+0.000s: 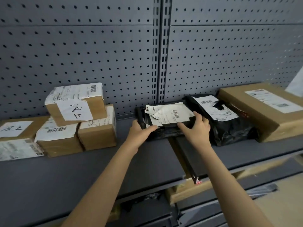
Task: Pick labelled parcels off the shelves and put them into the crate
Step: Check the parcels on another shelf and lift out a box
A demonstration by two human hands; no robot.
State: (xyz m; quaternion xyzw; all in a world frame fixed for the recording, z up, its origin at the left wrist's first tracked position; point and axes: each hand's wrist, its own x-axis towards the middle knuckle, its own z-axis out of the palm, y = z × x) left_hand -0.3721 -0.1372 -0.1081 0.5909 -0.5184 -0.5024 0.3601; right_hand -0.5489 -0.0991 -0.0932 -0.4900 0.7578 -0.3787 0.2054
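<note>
Now we've got both hands on the flat black parcel (165, 122) mid-shelf (82, 169): left hand (141, 131) grips its near-left corner, right hand (196, 128) its near-right edge. Lift level & w/ care, torn label (167, 116) is loose; crate not in view.

Your grey shelf (101, 163) carries stacked cardboard boxes (78, 122) at left. Mid-shelf lie two black mailer bags (229, 126). A large flat carton (262, 112) sits at right.
</note>
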